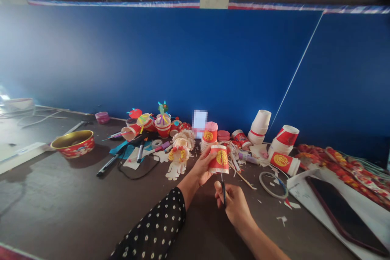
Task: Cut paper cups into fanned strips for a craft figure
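Observation:
My left hand (201,167) is closed round a red and white paper cup (219,158) with a gold emblem, held upside down just above the dark table (61,207). Just below the cup, my right hand (233,203) grips a pair of scissors (223,189) whose dark blades point up at the cup's lower edge. My left arm wears a black sleeve with white dots.
Along the blue wall lie decorated cups (163,126), stacked white cups (258,126), markers (140,152), a tape roll (157,143) and paper scraps. A gold and red bowl (73,143) stands at left. At right are red patterned cloth (344,162) and a dark phone (344,213) on white paper.

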A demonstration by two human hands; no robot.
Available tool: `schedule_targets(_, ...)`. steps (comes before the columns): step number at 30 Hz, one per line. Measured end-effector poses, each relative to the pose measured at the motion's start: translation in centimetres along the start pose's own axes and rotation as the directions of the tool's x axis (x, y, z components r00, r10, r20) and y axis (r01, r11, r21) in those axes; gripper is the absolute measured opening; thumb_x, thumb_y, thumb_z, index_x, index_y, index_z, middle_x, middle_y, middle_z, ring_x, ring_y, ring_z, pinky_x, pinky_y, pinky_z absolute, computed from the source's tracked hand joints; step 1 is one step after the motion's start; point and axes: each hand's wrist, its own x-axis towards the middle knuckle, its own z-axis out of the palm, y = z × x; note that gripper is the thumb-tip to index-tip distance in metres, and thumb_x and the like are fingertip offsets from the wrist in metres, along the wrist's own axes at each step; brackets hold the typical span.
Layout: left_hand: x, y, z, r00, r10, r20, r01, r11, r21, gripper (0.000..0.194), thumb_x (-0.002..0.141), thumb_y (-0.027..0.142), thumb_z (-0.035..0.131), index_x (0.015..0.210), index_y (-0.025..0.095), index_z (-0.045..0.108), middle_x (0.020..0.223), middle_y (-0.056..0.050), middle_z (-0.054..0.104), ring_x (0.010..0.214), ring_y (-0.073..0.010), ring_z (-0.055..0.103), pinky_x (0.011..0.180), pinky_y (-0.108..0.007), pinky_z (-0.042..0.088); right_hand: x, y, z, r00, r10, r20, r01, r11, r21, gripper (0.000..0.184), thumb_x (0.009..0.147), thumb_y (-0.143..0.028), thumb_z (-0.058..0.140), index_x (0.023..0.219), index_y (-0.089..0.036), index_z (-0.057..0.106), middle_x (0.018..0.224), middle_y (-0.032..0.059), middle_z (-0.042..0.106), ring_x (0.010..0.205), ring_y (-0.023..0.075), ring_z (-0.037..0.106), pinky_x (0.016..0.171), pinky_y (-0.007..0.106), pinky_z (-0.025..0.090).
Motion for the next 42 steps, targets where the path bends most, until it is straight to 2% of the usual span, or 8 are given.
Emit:
schedule_targets(10,-0.17,0.09,0.35,1.0,-0.004,-0.009,0.005,1.0,0.018,0.044,0.071,0.026,0.064,0.113,0.023,0.052,0.106,-0.008,0.061,0.086,-0.0205,0.06,0.069,-0.03,0.049,-0.06,-0.4,-0.1,1.0,0.021,-0.011,-0.021,1.0,0.023,0.056,0.069,-0.067,0.045,0.05,-0.014,0.055,0.038,-0.0021,0.047,0.038,0.0079,0.039,0.042,0.02,0.028)
schedule_targets(24,-0.02,0.01,-0.23,1.0,0.008,0.01,-0.008,1.0,-0.007,0.051,0.071,0.021,0.063,0.12,0.025,0.047,0.104,-0.007,0.061,0.084,-0.0194,0.06,0.069,-0.03,0.048,-0.27,-0.54,-0.04,0.998,0.061,-0.027,-0.059,0.994,0.09,0.049,0.07,-0.06,0.051,0.047,-0.016,0.049,0.035,-0.0036,0.043,0.036,0.0069,0.036,0.041,0.021,0.027)
schedule_targets(33,-0.28,0.43,0.29,1.0,0.019,-0.017,-0.02,0.999,-0.038,0.049,0.073,0.027,0.061,0.12,0.024,0.048,0.105,-0.007,0.06,0.087,-0.0195,0.058,0.072,-0.029,0.046,-0.39,-0.88,0.08,0.997,0.071,-0.034,-0.066,0.988,0.141,0.052,0.068,-0.063,0.051,0.046,-0.016,0.048,0.035,-0.0044,0.041,0.035,0.0058,0.033,0.04,0.02,0.025)
schedule_targets(37,-0.26,0.34,0.09,0.999,0.021,-0.028,-0.022,0.999,-0.025,0.045,0.073,0.027,0.061,0.116,0.023,0.051,0.104,-0.008,0.06,0.085,-0.0202,0.058,0.069,-0.029,0.046,-0.24,-0.49,0.05,0.994,0.109,-0.017,-0.104,0.979,0.174,0.049,0.066,-0.062,0.054,0.049,-0.016,0.051,0.035,-0.0047,0.042,0.034,0.0055,0.032,0.038,0.02,0.023)
schedule_targets(42,-0.09,0.23,-0.31,0.999,0.033,-0.01,-0.034,0.999,-0.017,0.041,0.072,0.025,0.061,0.113,0.022,0.054,0.101,-0.008,0.061,0.083,-0.0207,0.059,0.067,-0.03,0.046,-0.05,0.09,-0.06,0.996,0.09,0.029,-0.094,0.979,0.179,0.048,0.07,-0.059,0.053,0.052,-0.015,0.053,0.037,-0.0042,0.044,0.035,0.0053,0.033,0.039,0.02,0.022)
